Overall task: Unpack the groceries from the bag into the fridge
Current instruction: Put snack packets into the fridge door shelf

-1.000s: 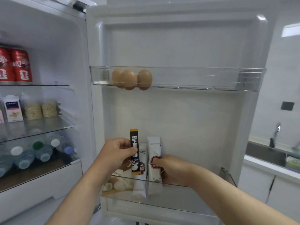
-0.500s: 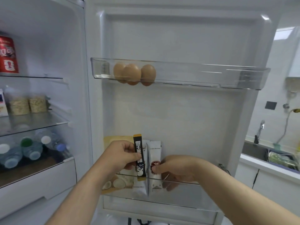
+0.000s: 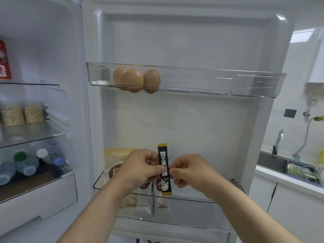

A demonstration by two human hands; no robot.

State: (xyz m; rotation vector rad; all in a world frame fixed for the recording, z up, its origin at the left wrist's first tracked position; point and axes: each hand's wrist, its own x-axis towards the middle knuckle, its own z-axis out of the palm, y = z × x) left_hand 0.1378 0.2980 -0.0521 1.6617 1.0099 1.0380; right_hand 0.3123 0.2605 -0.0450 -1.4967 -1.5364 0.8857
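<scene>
A slim black sachet with gold ends stands upright in front of the open fridge door. My left hand pinches its left edge and my right hand pinches its right edge. Behind and below them, the lower door bin holds two white sachets and a yellow snack bag, all partly hidden by my hands. Three brown eggs lie in the upper door bin. No grocery bag is in sight.
To the left, the fridge shelves carry a red can, two jars of grains and several water bottles. A counter with a sink, tap and dish rack lies to the right.
My right hand let go of the white sachet in the bin and rose to pinch the black sachet. The black sachet moved slightly right; the view shifted rightward.
</scene>
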